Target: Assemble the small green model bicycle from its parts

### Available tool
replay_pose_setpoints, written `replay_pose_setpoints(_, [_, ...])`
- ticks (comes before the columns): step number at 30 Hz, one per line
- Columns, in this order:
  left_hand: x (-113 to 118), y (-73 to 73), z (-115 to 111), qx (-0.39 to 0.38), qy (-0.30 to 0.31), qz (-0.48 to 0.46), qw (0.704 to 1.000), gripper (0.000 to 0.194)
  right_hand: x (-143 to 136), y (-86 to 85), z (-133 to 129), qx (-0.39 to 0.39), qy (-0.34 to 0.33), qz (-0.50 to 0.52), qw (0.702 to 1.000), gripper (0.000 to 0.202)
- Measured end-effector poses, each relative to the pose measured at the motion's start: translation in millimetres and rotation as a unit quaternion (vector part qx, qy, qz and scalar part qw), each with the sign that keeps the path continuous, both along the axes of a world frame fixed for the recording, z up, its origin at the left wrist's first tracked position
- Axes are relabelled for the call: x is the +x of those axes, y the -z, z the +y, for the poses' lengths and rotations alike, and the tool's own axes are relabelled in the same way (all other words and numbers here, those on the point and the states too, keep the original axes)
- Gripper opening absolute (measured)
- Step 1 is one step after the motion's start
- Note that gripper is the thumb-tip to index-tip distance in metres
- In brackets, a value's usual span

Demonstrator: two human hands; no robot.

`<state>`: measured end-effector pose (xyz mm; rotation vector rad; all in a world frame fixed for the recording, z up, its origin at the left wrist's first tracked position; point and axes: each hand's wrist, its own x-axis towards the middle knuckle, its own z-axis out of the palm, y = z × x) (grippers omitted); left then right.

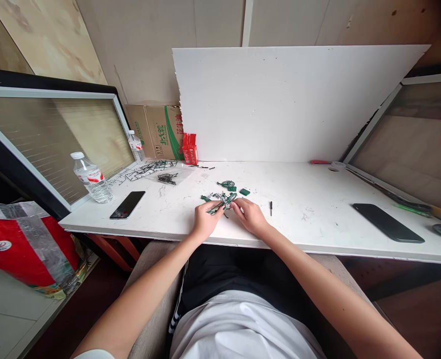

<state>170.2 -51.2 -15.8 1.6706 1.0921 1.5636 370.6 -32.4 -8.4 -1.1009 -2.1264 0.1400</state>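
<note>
At the front of the white table, a small tangled assembly of green and silver-grey parts (225,198), like a plastic model, lies between my hands. My left hand (206,219) is closed on its left side, with thin green pieces showing at the fingertips. Fingers of my right hand (249,214) are pinched at its right edge; their exact grip is partly hidden. Just behind are a round green part (226,184) and a flat green block (244,191). A short black rod (271,208) lies right of my right hand.
Black part frames (151,169) and a clear bag with dark pieces (167,178) lie at the back left. Two water bottles (93,178) and a phone (128,204) are on the left. A dark phone-like slab (387,222) lies right. A white board (280,104) stands behind.
</note>
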Motion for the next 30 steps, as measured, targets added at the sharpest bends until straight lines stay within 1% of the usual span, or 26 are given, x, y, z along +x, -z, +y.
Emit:
replay_pose_setpoints(4, [0,3.4,2,0.0,-0.01,-0.014,1.0,0.023,1,0.6,0,0.005,0.012,0.05,0.999,0.026])
replay_pose_setpoints(8, [0,5.3,4,-0.002,-0.006,-0.012,1.0,0.024,3,-1.6,-1,0.065,0.031,0.102,0.992,0.038])
replay_pose_setpoints(10, [0,4.8,3,-0.003,0.0,-0.006,1.0,0.023,3,-2.7,0,0.083,0.014,0.102,0.991,0.044])
replay_pose_setpoints(12, [0,4.3,3,-0.002,0.006,-0.005,1.0,0.023,3,-2.8,1,0.08,-0.027,0.084,0.993,0.047])
replay_pose_setpoints(14, [0,4.3,3,-0.004,0.009,-0.006,1.0,0.023,3,-1.7,3,0.066,-0.066,0.064,0.994,0.044])
replay_pose_setpoints(16, [0,5.1,4,-0.006,0.009,-0.002,1.0,0.022,3,0.2,4,0.058,-0.083,0.06,0.993,0.036])
replay_pose_setpoints(18, [0,6.3,5,-0.005,0.009,0.004,1.0,0.021,3,2.3,5,0.062,-0.082,0.073,0.992,0.029])
replay_pose_setpoints(20, [0,7.3,6,-0.006,0.01,0.006,1.0,0.021,4,4.1,7,0.073,-0.08,0.086,0.99,0.025])
replay_pose_setpoints(25, [-1,7.4,6,-0.008,0.011,0.011,1.0,0.022,5,6.4,10,0.094,-0.083,0.099,0.987,0.03])
replay_pose_setpoints(30, [-1,7.9,6,0.006,-0.01,0.03,0.999,0.021,5,4.2,10,0.124,-0.08,0.102,0.984,0.024])
